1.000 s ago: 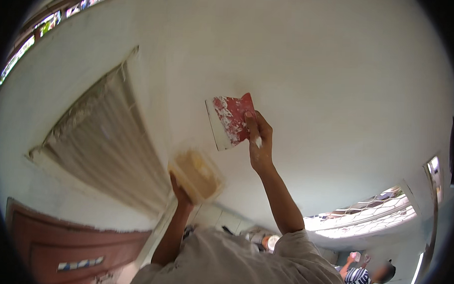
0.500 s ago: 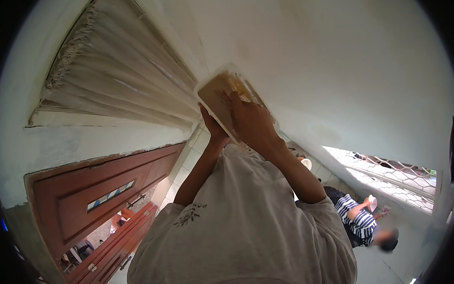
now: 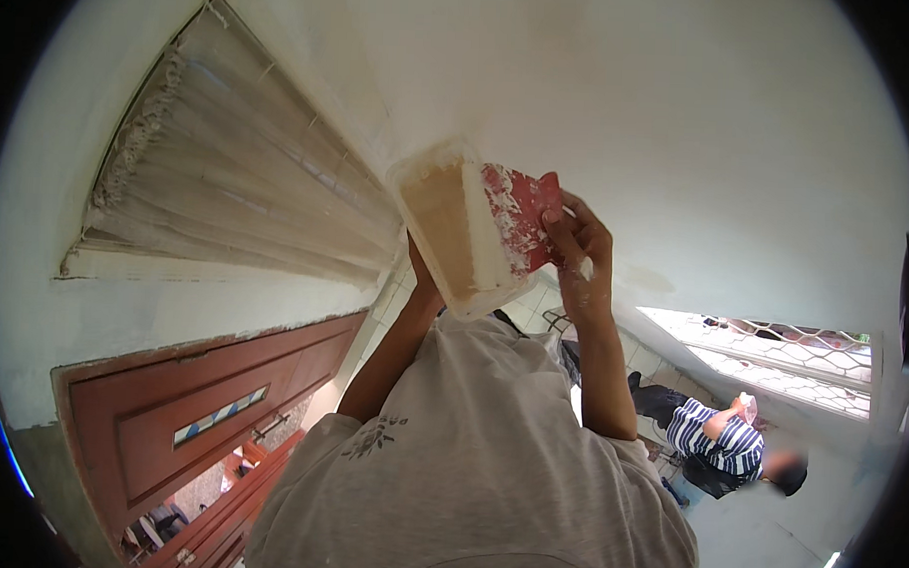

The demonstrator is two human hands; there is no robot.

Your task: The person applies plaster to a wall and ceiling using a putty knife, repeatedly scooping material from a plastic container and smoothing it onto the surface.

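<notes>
My left hand (image 3: 422,269) holds a shallow rectangular plastic tub (image 3: 439,218) from its left side, most of the fingers hidden behind it. The tub is clear to whitish, tan across its middle, with a strip of white paste (image 3: 484,240) along its right part. A red flat scraper (image 3: 525,208) smeared with white paste rests against the tub's right edge. My right hand (image 3: 588,251) grips the scraper's right end between thumb and fingers, and white paste is stuck near the thumb.
A pale wall (image 3: 680,122) rises ahead. Left are a curtained window (image 3: 248,167) and a red-brown door (image 3: 210,416). At the right, another person in a striped shirt (image 3: 714,438) holds something whitish below a grated opening (image 3: 772,355).
My right hand has drawn back from over the tub to its right edge, and the red scraper now shows plainly. The tub has turned a little.
</notes>
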